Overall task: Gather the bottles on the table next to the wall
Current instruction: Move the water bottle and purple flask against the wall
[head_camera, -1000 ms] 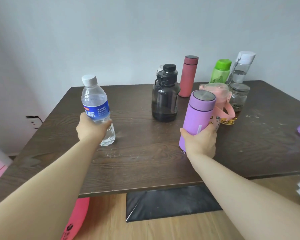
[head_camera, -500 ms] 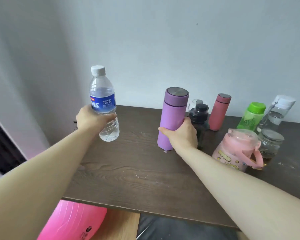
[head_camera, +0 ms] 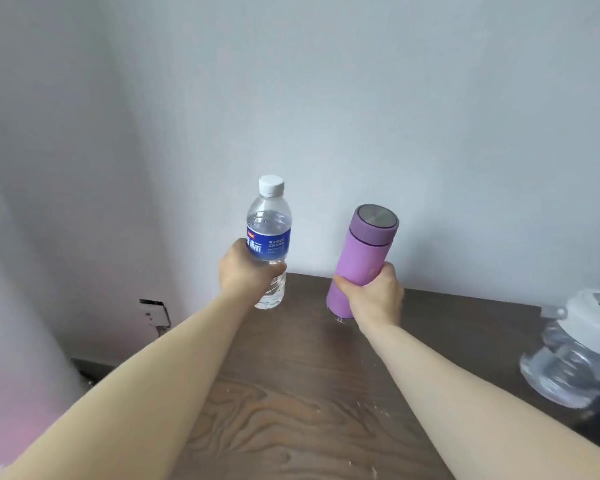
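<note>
My left hand (head_camera: 245,273) grips a clear water bottle (head_camera: 268,233) with a blue label and white cap, held upright above the far left corner of the dark wooden table (head_camera: 291,393). My right hand (head_camera: 378,297) holds a purple flask (head_camera: 362,258) with a metal-topped lid, tilted slightly right, its base just over the table near the wall (head_camera: 326,116). Whether either bottle touches the table I cannot tell.
A blurred clear bottle with a white lid (head_camera: 575,351) sits at the right edge of view. A wall socket (head_camera: 155,311) is low on the wall left of the table. The table's left edge runs beneath my left forearm.
Both hands have carried their bottles farther toward the wall and the table's far left corner. The view swung left, so the other bottles have left the frame.
</note>
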